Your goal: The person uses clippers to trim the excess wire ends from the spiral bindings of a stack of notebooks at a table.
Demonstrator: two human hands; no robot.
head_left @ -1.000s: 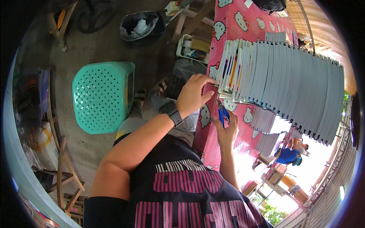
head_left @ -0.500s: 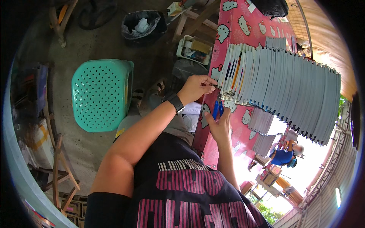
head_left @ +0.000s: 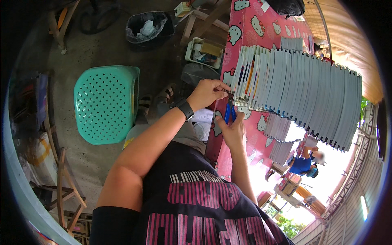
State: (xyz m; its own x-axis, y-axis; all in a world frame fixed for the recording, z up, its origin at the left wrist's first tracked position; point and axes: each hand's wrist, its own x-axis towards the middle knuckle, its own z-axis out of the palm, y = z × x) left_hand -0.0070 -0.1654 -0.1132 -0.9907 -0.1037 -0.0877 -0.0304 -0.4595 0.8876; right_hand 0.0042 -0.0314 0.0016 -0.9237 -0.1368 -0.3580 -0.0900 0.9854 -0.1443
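A long stack of wire-bound notebooks [head_left: 306, 92] stretches to the right across the table, with coils along both its far and near sides. My left hand [head_left: 206, 94], a dark watch on its wrist, has thumb and fingers pinched at the stack's left end; what lies between the fingertips is too small to make out. Just below it, my right hand [head_left: 233, 132] grips blue-handled pliers [head_left: 227, 116]. Their jaws point up toward the left fingertips and the coil at the stack's corner.
The table wears a pink cartoon-print cover [head_left: 255, 122]. More notebooks [head_left: 277, 127] lie beyond the stack. At left are a green plastic stool [head_left: 106, 104], a lined waste bin [head_left: 149, 28] and a white tub [head_left: 204, 53]. A person in blue [head_left: 301, 165] is in the distance.
The view has shifted slightly, so most things sit a little further left. Both hands keep their places at the stack's left end, and the pliers' jaws are tilted a little more to the left.
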